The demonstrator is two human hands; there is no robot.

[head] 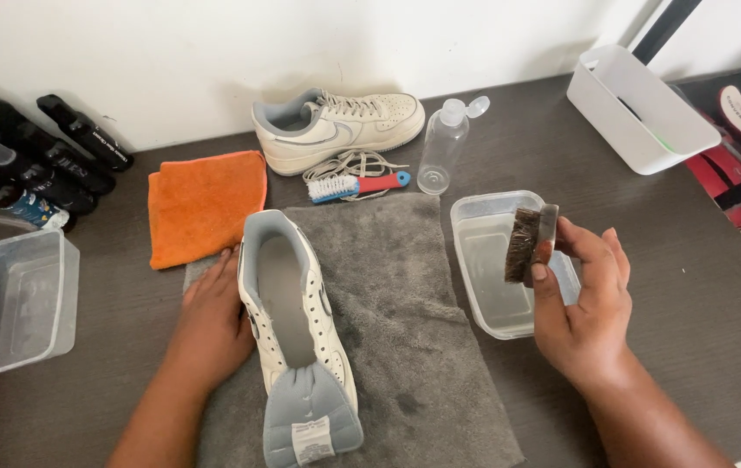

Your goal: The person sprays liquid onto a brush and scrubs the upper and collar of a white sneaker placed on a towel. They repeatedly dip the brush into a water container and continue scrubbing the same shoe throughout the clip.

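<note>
Two clear plastic tubs: right one (509,260) holds shallow water, left one (10,303) looks empty. Right hand (583,303) pinches a dark-bristled wooden brush (529,244) over right tub. Left hand (214,316) lies flat vs. the laceless cream leather sneaker (297,321) on grey towel (405,329), fingers not closed. Far: clear squeeze bottle (444,146), contents unclear.

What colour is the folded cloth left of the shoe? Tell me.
Orange cloth, plain; the head view shows it.

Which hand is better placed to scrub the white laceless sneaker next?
The right hand: it already holds the dark-bristled wooden brush above the clear plastic tub. The left hand rests against the white laceless sneaker, steadying it on the grey towel.
</note>
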